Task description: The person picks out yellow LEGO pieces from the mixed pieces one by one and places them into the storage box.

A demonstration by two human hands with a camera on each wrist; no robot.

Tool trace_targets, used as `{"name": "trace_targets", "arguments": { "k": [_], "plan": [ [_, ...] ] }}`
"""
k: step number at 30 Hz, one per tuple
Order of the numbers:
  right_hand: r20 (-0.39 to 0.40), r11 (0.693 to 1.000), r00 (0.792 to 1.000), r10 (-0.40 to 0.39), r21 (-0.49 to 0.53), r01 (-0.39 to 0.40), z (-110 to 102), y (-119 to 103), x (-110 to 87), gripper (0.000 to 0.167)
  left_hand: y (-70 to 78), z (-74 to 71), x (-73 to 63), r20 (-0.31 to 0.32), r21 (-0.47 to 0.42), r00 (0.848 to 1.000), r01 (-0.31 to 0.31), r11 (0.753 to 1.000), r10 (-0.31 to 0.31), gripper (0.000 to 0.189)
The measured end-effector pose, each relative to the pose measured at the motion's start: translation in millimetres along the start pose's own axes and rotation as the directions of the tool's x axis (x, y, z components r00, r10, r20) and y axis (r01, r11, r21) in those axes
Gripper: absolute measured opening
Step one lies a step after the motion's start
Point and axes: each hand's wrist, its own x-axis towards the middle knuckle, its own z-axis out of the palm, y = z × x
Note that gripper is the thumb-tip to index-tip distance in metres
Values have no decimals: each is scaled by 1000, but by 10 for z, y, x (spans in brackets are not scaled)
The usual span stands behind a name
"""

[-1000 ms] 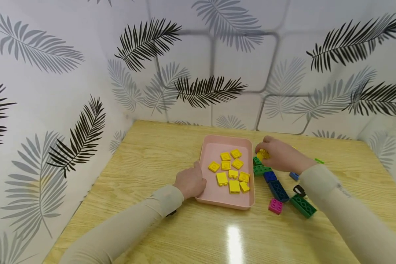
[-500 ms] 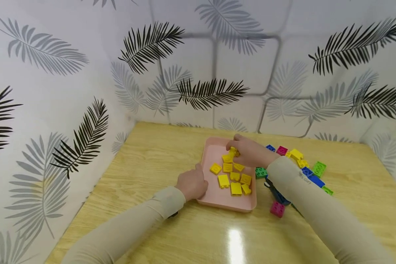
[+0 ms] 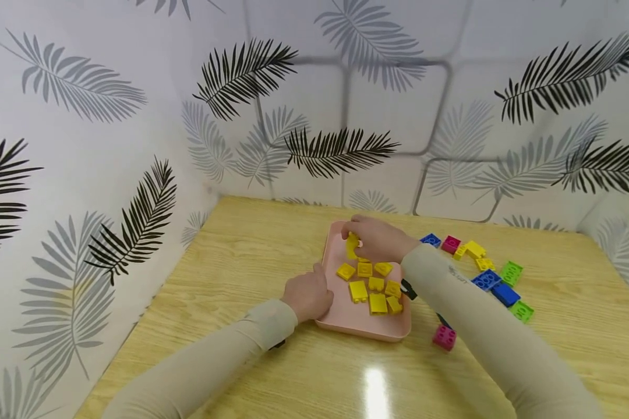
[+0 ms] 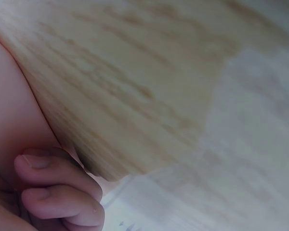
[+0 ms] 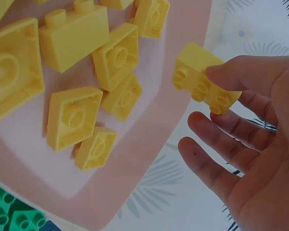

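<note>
A shallow pink tray [image 3: 346, 323] stands on the table with several yellow bricks [image 3: 377, 304] lying loose in it. My left hand [image 3: 308, 294] holds the tray's left rim; the left wrist view shows curled fingers [image 4: 62, 207]. Over the far left part of the tray is my right hand [image 3: 380, 240]. Between thumb and fingertips it pinches a yellow toy brick [image 5: 202, 77], studs showing in the right wrist view. That brick [image 3: 352, 245] appears tilted in the head view, and its contact with the tray cannot be told.
Right of the tray lie blue bricks [image 3: 505, 294], light green bricks [image 3: 512, 272], yellow bricks [image 3: 474, 250] and a dark pink brick [image 3: 444, 337]. Green bricks [image 5: 24, 219] sit just outside the tray. My right forearm hides part of the pile. A leaf-patterned wall [image 3: 340, 186] stands behind the table.
My right hand has moved left from the loose pile to above the tray, carrying yellow bricks. It is now at the tray's far left part. The left hand has stayed on the rim.
</note>
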Motion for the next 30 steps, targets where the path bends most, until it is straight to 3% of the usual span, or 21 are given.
{"name": "trace_targets", "arguments": {
  "k": [5,12,15,20,30],
  "plan": [
    [67,999,997,48,18,-50,103,-39,101,34,-37,47,-23,15,-13,1000,18,1000,-18,71],
    [113,982,979,172,63,-180,190,-15,198,42,-35,44,-17,1,-38,1000,13,999,-13,69],
    [132,975,975,181,110,-196,218,-10,202,41,-34,47,-14,8,-45,1000,25,999,-24,70],
    [98,979,985,138,139,-151,218,13,139,41,-1,52,32,16,-52,999,29,998,-28,69],
    [109,999,993,51,-5,-51,202,44,167,37,-4,36,66,-2,-2,999,37,999,-37,67]
  ]
}}
